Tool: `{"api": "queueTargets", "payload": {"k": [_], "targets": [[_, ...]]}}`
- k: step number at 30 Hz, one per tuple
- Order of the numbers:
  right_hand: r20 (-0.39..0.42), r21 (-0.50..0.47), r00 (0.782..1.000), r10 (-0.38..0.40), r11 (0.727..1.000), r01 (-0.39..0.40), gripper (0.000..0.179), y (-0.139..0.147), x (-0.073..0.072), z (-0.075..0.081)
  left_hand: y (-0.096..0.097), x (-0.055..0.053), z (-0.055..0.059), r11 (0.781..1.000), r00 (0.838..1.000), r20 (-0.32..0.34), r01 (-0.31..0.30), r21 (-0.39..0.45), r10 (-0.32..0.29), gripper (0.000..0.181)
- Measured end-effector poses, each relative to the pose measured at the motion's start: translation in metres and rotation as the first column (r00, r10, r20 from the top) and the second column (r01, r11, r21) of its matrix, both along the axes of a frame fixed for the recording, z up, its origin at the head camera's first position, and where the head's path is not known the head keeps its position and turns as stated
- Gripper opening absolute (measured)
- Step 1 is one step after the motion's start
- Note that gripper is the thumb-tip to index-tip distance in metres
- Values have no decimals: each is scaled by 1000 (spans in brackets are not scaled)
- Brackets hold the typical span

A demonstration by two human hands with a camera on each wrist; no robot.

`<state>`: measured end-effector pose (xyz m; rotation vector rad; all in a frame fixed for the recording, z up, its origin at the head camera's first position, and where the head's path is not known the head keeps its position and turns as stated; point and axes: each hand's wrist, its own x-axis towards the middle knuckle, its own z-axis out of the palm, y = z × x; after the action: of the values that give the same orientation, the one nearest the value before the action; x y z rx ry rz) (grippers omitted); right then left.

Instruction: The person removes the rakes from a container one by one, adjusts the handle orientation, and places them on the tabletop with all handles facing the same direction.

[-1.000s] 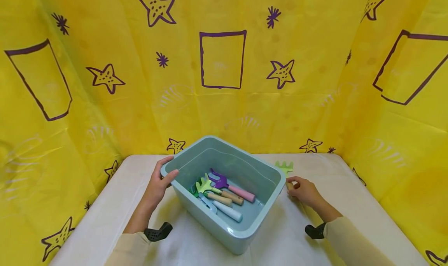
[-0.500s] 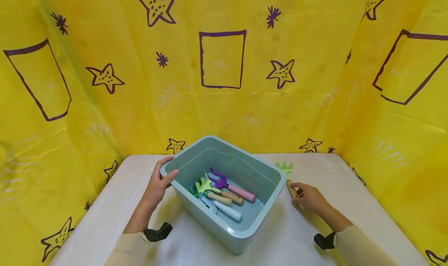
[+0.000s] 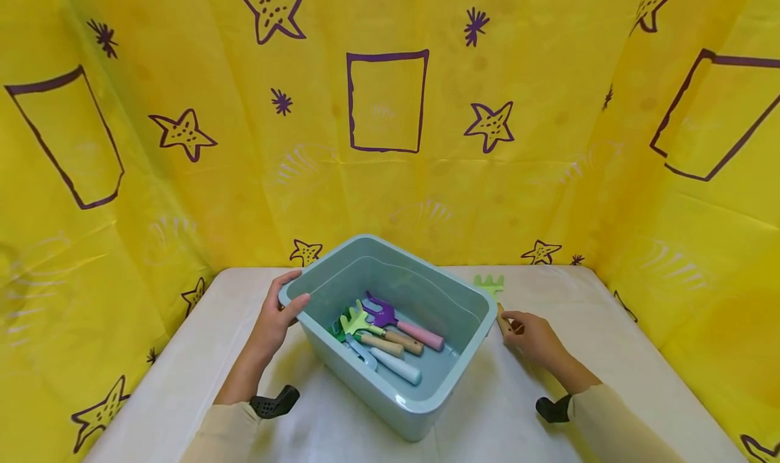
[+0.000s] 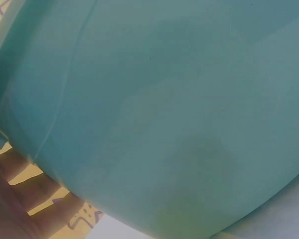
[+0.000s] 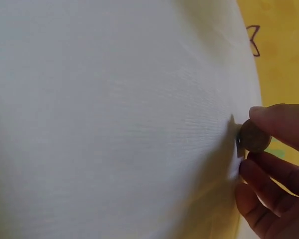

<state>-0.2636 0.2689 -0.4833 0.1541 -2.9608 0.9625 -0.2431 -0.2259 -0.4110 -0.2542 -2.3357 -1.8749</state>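
A blue-green plastic bin (image 3: 372, 388) stands askew in the middle of the head view. My left hand (image 3: 274, 319) grips its left corner, thumb over the rim and fingers along the outside; the left wrist view shows those fingers (image 4: 37, 191) against the bin wall. To the right of the bin, my right hand (image 3: 536, 341) pinches the wooden handle (image 3: 504, 322) of a small light-green hand rake (image 3: 489, 285). In the right wrist view, the round handle end (image 5: 255, 137) sits between thumb and fingers, close over the white cloth. The bin's corner hides nothing of the rake's tines.
Inside the bin lie a purple fork with a pink handle (image 3: 420, 336), another light-green rake (image 3: 356, 322), a light-blue tool (image 3: 396, 367) and wooden-handled tools (image 3: 382, 346). White cloth (image 3: 585, 314) covers the table. Yellow patterned sheets (image 3: 390, 192) enclose the back and sides.
The right hand slid back along the rake's handle, then moved forward and left, and the rake shifted slightly left and away. The left hand and the bin stay in place.
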Motion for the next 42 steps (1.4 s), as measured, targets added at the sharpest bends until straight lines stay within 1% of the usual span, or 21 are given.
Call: {"api": "queueTargets", "payload": {"k": [2,10,18,27,32,36,38,42], "targets": [[1,-6,1000,-11,1000,11,46,0,-4,0,1,1,0,1000,1000,4,-1,1,1,59],[63,-50,996,-66,996,69,46,0,-21,1,1,2,-1,1000,1000,3,8,9,-9,61],[59,-63,995,-84,994,88,45,-5,-33,1,0,2,-2,1000,1000,5,7,10,-7,60],[48,-70,996,-70,995,73,43,-7,-37,5,1,1,-2,1000,1000,3,4,11,-4,59],[81,-64,994,-72,995,78,45,-6,-39,7,0,0,-2,1000,1000,0,2,8,-2,59],[103,-65,992,-74,995,81,50,-6,-39,12,0,-1,-2,1000,1000,-3,3,6,-3,59],[93,-68,993,-66,995,73,51,-5,-39,16,0,-1,-2,1000,1000,-5,5,5,-5,59],[38,-54,999,-36,998,38,51,-2,-41,25,-1,0,-2,1000,1000,-3,0,5,0,58]]}}
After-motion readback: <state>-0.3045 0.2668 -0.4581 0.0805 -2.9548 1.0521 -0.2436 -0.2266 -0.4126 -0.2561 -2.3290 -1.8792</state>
